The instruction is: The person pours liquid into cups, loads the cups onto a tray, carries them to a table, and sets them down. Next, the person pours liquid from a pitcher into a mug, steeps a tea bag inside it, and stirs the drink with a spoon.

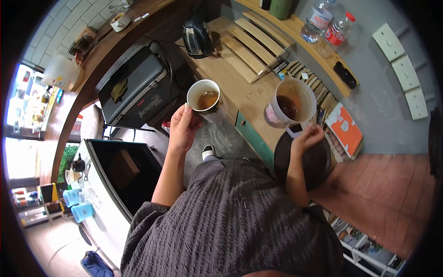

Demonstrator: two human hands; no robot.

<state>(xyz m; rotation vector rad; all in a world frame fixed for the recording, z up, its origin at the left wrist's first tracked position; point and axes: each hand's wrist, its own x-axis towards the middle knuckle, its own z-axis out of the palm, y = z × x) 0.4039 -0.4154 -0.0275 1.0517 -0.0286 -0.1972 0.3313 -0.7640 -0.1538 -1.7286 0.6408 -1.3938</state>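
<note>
I have one vessel in each hand, two in all. My left fingers (pixel 185 115) are closed on the side of one cup (pixel 214 112), the thumb up near its rim, and a brown drink sits inside. My right fingers (pixel 313 132) are curled shut around the one handle of a clear jug (pixel 305 102); it has darker brown liquid in it, brown smears up the inner wall and a pink print outside. The cup and the jug are well apart, both held up in front of me, the jug over the table (pixel 205 70) edge and the cup over the floor (pixel 226 142). On the table I count one black kettle (pixel 191 40) and one slatted wooden rack (pixel 240 46), the kettle just beside the rack. One orange notebook (pixel 343 128) lies near the jug, toward the wall. Two clear bottles (pixel 318 21) (pixel 340 30) stand on the shelf (pixel 294 28), one of them red-capped, and three white switch plates (pixel 389 42) (pixel 406 74) (pixel 416 104) run down the wall (pixel 369 108). Off to my left are one dark cooler box (pixel 134 87) and two blue cups (pixel 72 197) (pixel 83 212). One shoe (pixel 208 151) of mine shows below.
</note>
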